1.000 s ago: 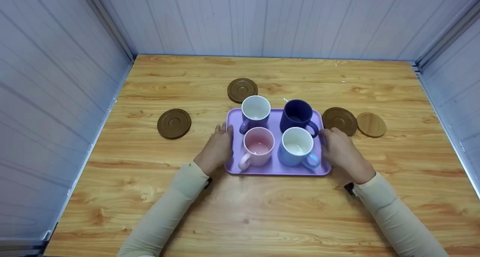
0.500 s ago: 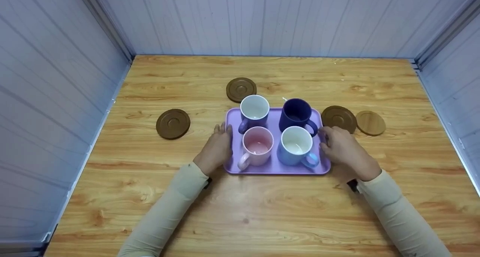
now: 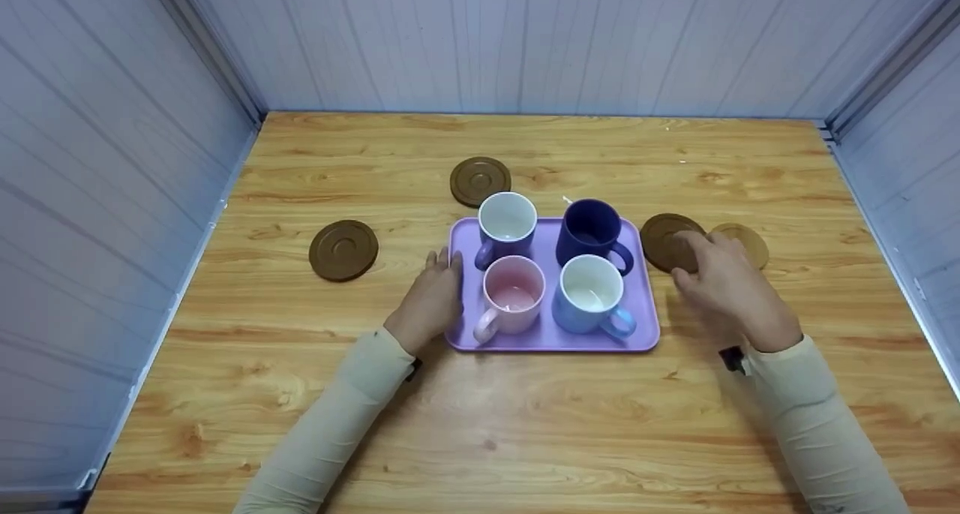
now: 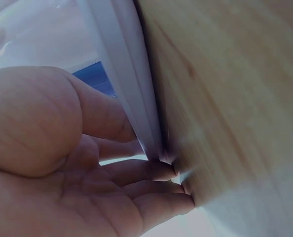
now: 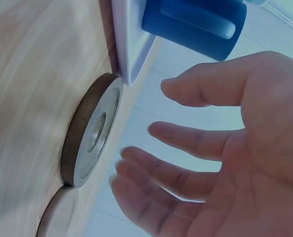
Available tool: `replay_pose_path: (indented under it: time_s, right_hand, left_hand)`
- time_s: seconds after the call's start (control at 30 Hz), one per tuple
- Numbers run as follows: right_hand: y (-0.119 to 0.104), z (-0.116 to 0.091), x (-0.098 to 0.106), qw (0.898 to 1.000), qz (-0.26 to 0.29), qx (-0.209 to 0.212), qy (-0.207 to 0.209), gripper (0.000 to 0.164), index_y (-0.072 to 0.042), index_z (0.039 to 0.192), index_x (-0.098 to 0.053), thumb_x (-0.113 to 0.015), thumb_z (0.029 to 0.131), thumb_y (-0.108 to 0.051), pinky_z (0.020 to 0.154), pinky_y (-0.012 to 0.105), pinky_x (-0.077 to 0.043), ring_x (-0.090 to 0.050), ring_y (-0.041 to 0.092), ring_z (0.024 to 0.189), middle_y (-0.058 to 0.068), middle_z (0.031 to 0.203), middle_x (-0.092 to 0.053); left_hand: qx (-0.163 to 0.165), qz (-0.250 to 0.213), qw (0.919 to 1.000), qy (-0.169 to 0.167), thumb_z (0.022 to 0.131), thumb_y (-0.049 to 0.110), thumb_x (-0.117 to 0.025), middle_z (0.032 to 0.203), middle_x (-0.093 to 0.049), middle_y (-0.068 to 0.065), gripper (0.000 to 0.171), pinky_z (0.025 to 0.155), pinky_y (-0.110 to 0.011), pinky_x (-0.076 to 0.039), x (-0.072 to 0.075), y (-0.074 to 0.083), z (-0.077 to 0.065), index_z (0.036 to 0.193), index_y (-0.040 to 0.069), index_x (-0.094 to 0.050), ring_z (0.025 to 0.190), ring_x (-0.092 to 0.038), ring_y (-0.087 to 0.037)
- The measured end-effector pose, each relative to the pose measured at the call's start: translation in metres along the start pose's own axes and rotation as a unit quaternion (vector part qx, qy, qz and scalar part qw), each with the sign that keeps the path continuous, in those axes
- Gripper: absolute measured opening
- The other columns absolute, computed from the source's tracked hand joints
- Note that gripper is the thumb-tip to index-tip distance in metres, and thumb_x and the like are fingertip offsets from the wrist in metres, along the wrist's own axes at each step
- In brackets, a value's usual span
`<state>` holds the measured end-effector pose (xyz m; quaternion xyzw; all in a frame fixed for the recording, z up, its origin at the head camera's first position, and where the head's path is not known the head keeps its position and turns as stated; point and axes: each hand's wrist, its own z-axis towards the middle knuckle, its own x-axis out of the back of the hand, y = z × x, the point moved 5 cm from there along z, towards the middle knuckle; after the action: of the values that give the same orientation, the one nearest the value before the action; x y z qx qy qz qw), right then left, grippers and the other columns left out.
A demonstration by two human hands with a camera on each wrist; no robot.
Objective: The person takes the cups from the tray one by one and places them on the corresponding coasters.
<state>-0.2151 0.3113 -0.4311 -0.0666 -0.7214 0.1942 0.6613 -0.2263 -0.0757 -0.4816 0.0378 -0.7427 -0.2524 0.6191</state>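
1. Table (image 3: 487, 439), wood-grained, bears everything else.
2. Purple tray (image 3: 544, 340) lies flat at the middle of the table.
3. Left hand (image 3: 429, 304) grips the tray's left edge, thumb at the rim, other fingers along its outer side with tips down at the table.
4. Right hand (image 3: 731, 285) is apart from the tray, to its right, fingers loosely spread above the coasters there.
5. Four mugs stand upright on the tray: dark-bodied mug with white inside (image 3: 514, 247) far left, navy mug (image 3: 576, 245) far right, pink mug (image 3: 516, 320) near left, light blue mug (image 3: 576, 315) near right.
6. Three dark brown coasters: left coaster (image 3: 343, 250) well left of the tray, far coaster (image 3: 474, 176) beyond its far edge, right coaster (image 3: 664, 247) just beside its right edge.
7. Light wood coaster (image 3: 752, 244), partly hidden by the right hand, just right of the right coaster.
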Motion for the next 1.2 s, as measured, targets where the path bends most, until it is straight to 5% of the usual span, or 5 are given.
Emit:
replay_pose_path:
  time_s: [0.17, 0.43, 0.77, 1.0, 1.2]
  right_hand:
    - [0.004, -0.002, 0.001, 1.000, -0.011, -0.010, 0.010, 0.060, 0.002, 0.146, -0.048, -0.066, 0.093, -0.019, 0.090, 0.064, -0.040, -0.044, 0.052, 0.107, 0.036, 0.122, -0.054]
    - [0.008, 0.004, 0.009, 1.000, -0.017, -0.018, -0.014, 0.076, 0.000, 0.157, -0.037, -0.070, 0.094, -0.026, 0.106, 0.072, -0.028, -0.032, 0.060, 0.130, 0.039, 0.149, -0.038]
    - [0.014, 0.025, 0.012, 0.998, -0.043, -0.015, -0.054, 0.089, -0.007, 0.163, -0.027, -0.072, 0.092, -0.037, 0.104, 0.076, -0.032, -0.030, 0.062, 0.135, 0.037, 0.160, -0.025]
    - [0.019, 0.038, 0.005, 0.995, -0.063, -0.002, -0.077, 0.094, -0.010, 0.165, -0.024, -0.073, 0.090, -0.042, 0.101, 0.079, -0.036, -0.029, 0.060, 0.140, 0.034, 0.162, -0.024]
    - [0.023, 0.048, -0.008, 0.992, -0.062, 0.007, -0.108, 0.097, -0.010, 0.166, -0.019, -0.073, 0.090, -0.037, 0.111, 0.079, -0.025, -0.017, 0.060, 0.148, 0.035, 0.165, -0.017]
  left_hand:
    - [0.007, -0.008, 0.9999, -0.011, 0.091, -0.006, -0.056, 0.155, -0.031, -0.042, 0.066, 0.121, -0.056, -0.030, -0.003, 0.001, 0.000, 0.152, -0.015, -0.035, 0.144, -0.030, -0.060]
    - [0.012, -0.008, 0.9998, -0.015, 0.093, -0.006, -0.054, 0.156, -0.030, -0.041, 0.064, 0.122, -0.055, -0.027, -0.005, 0.000, 0.000, 0.153, -0.014, -0.034, 0.146, -0.028, -0.060]
    - [0.006, -0.001, 0.9999, -0.012, 0.092, -0.006, -0.055, 0.156, -0.030, -0.042, 0.066, 0.122, -0.055, -0.029, -0.003, -0.001, 0.000, 0.153, -0.015, -0.034, 0.145, -0.029, -0.060]
    - [0.009, 0.000, 0.9998, -0.016, 0.090, -0.005, -0.057, 0.157, -0.029, -0.041, 0.068, 0.122, -0.054, -0.029, -0.003, -0.003, 0.000, 0.154, -0.014, -0.034, 0.146, -0.028, -0.059]
    - [0.007, 0.003, 0.9999, -0.010, 0.090, -0.005, -0.056, 0.157, -0.030, -0.041, 0.067, 0.122, -0.055, -0.030, -0.002, -0.002, -0.001, 0.153, -0.014, -0.035, 0.145, -0.030, -0.060]
